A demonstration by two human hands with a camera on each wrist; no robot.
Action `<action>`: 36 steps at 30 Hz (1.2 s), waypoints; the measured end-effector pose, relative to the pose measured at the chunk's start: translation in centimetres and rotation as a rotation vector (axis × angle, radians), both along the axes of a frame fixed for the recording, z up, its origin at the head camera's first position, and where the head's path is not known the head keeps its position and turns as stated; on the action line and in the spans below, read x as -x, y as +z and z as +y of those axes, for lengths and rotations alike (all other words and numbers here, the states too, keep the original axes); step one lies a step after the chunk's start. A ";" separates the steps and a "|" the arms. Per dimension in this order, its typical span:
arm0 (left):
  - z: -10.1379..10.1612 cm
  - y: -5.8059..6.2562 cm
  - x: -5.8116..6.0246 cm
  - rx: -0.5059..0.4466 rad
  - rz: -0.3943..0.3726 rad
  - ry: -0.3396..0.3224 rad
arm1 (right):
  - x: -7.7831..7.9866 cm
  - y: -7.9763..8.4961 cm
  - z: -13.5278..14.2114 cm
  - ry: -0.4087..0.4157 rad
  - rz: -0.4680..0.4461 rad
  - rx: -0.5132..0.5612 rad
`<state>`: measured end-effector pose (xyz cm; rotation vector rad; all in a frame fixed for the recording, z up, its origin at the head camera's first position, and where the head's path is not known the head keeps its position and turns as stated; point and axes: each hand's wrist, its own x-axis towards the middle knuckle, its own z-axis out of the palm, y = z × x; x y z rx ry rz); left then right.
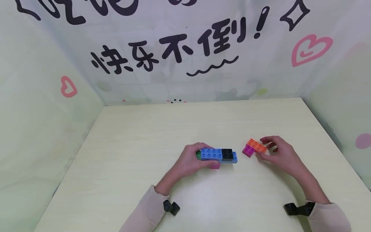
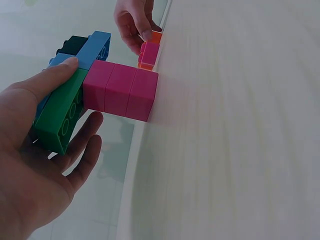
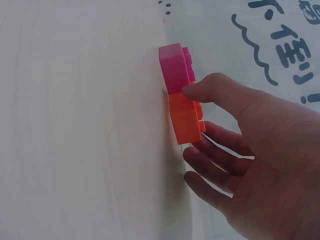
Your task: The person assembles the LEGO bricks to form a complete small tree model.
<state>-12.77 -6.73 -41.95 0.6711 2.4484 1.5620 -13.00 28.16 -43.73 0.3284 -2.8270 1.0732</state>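
My left hand [image 1: 192,159] grips a built-up piece of toy bricks, with the thumb along its near side. A blue brick [image 1: 211,154] and a black brick [image 1: 227,154] top it. In the left wrist view, a green brick [image 2: 59,116] lies under the thumb and a column of pink bricks [image 2: 119,91] reaches down to the table. To the right, a magenta brick [image 1: 248,150] and an orange brick [image 1: 256,145] lie end to side. My right hand [image 1: 279,153] is around the orange brick, thumb tip at its near side, the other fingers loosely bent and spread beyond it.
A pale wood-grain table [image 1: 130,135] bears everything. Behind it hangs a white cloth wall [image 1: 162,83] with dark lettering and pink hearts; similar cloth stands at both sides. Each sleeve cuff carries a black strap mount [image 1: 171,207].
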 end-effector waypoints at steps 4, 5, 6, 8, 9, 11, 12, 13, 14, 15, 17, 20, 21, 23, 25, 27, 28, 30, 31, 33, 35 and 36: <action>0.0 0.1 0.0 -0.004 0.004 0.000 | 0.0 -0.1 0.0 -0.009 -0.004 -0.016; 0.0 0.1 0.0 -0.005 0.005 -0.001 | 0.0 -0.2 0.0 -0.013 -0.007 -0.023; 0.0 0.1 0.0 -0.006 0.006 -0.001 | 0.0 -0.2 0.0 -0.015 -0.010 -0.028; 0.0 0.1 0.0 -0.006 0.008 -0.001 | 0.0 -0.2 0.0 -0.016 -0.015 -0.042; 0.0 0.1 0.0 -0.007 0.007 0.000 | 0.0 -0.2 0.0 -0.017 -0.017 -0.049; 0.0 0.0 0.0 -0.007 0.007 -0.002 | 0.0 -0.3 -0.1 -0.017 -0.014 -0.061; 0.0 0.0 0.0 -0.007 0.007 -0.003 | 0.0 -0.3 -0.1 -0.016 -0.013 -0.064; 0.0 0.0 0.0 -0.007 0.009 -0.004 | 0.0 -0.3 -0.1 -0.016 -0.011 -0.068; 0.0 -0.1 0.0 -0.008 0.011 -0.005 | 0.0 -0.3 -0.1 -0.017 -0.009 -0.069; 0.0 -0.1 0.1 -0.007 0.012 -0.006 | -0.1 -0.3 -0.1 -0.017 -0.009 -0.070; 0.0 -0.2 0.1 -0.011 0.016 -0.011 | -0.1 -0.3 -0.1 -0.016 -0.006 -0.071; -0.1 -0.2 0.2 -0.014 0.017 -0.013 | -0.1 -0.3 -0.1 -0.019 -0.007 -0.071; -0.1 -0.2 0.2 -0.016 0.016 -0.013 | -0.1 -0.3 -0.1 -0.018 -0.005 -0.071; -0.1 -0.1 0.1 -0.016 0.015 -0.012 | -0.1 -0.3 -0.1 -0.022 0.000 -0.070; -0.1 -0.1 0.1 -0.013 0.015 -0.008 | -0.1 -0.4 -0.2 -0.022 0.005 -0.067; -0.1 -0.1 0.1 -0.013 0.014 -0.007 | -0.1 -0.4 -0.2 -0.025 0.012 -0.064; -0.1 -0.1 0.1 -0.012 0.014 -0.007 | -0.1 -0.4 -0.3 -0.028 0.017 -0.064; -0.1 -0.1 0.1 -0.012 0.013 -0.008 | -0.1 -0.3 -0.3 -0.032 0.027 -0.063; -0.1 -0.1 0.1 -0.012 0.012 -0.009 | -0.1 -0.3 -0.3 -0.033 0.032 -0.063; -0.1 -0.1 0.1 -0.014 0.009 -0.008 | -0.2 -0.1 -0.3 -0.037 0.037 -0.062; 0.0 -0.1 0.1 -0.013 0.005 -0.006 | -0.2 0.0 -0.3 -0.040 0.031 -0.058; 0.0 -0.2 0.1 -0.013 0.003 -0.005 | -0.3 0.1 -0.3 -0.041 0.027 -0.056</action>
